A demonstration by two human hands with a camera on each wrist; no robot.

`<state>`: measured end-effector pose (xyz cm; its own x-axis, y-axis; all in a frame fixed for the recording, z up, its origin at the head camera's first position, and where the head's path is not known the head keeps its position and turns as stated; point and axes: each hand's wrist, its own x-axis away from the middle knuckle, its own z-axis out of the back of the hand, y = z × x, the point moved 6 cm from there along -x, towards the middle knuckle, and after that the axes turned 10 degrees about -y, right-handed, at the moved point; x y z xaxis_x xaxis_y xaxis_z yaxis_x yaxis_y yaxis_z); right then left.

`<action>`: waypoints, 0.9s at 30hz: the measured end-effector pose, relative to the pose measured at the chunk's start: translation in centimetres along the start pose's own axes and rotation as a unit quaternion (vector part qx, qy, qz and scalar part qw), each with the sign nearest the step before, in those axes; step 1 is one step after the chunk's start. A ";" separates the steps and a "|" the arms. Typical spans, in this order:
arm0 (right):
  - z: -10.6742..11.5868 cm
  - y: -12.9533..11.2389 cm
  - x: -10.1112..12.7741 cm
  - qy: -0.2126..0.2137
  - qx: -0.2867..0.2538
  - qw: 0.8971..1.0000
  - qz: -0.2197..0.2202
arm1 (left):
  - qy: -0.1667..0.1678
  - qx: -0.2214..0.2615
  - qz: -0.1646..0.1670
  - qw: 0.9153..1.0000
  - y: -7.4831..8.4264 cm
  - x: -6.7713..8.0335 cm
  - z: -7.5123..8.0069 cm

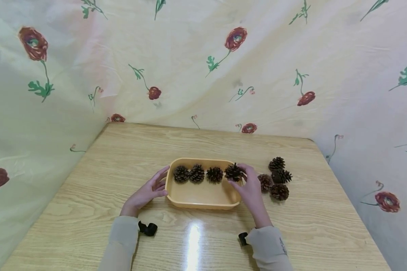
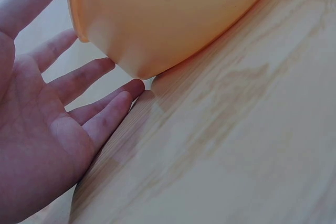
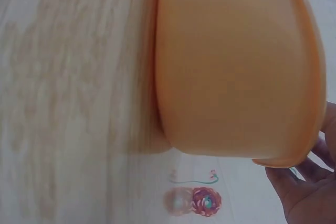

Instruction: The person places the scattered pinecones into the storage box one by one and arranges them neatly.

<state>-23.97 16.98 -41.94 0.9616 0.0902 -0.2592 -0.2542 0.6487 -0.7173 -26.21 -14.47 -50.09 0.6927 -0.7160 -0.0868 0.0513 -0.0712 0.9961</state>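
Observation:
An orange plastic tub (image 1: 203, 206) stands on the table with three brown pine cones in a row along its far side: one at the left end (image 1: 181, 174), another beside it (image 1: 196, 173), a third farther right (image 1: 214, 174). At the tub's right end my right hand (image 1: 251, 186) holds a fourth pine cone (image 1: 233, 172) between thumb and fingers, just inside the rim. That cone is out of sight in the right wrist view, behind the tub wall (image 3: 236, 66). My left hand (image 1: 152, 189) touches the tub's left end with loosely extended fingers, the palm (image 2: 37, 135) facing the wall.
Right of the tub lies a cluster of several pine cones (image 1: 279, 192) on the wooden table (image 1: 122, 150). A flowered cloth (image 1: 183, 56) hangs behind and around the table. Black wrist cameras (image 1: 150, 229) sit at both cuffs.

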 end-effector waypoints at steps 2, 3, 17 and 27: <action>-0.1 0.0 -0.1 -0.005 0.009 1.000 0.005 | 0.000 0.001 -0.001 1.000 0.0 0.0 0.0; -0.2 0.0 -0.2 -0.006 0.014 1.000 0.006 | 0.000 0.001 -0.001 1.000 0.1 0.0 0.0; -1.0 -0.1 -0.8 -0.025 0.064 0.998 0.013 | 0.000 0.005 -0.003 1.000 0.1 0.0 -0.1; -1.1 -0.1 -0.9 -0.022 0.083 0.996 0.020 | 0.001 0.007 0.000 1.000 0.0 -0.1 0.0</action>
<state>-24.87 16.03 -42.33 0.9556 0.1499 -0.2538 -0.2757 0.7592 -0.5896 -26.27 -14.42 -50.11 0.6936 -0.7152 -0.0865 0.0416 -0.0801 0.9959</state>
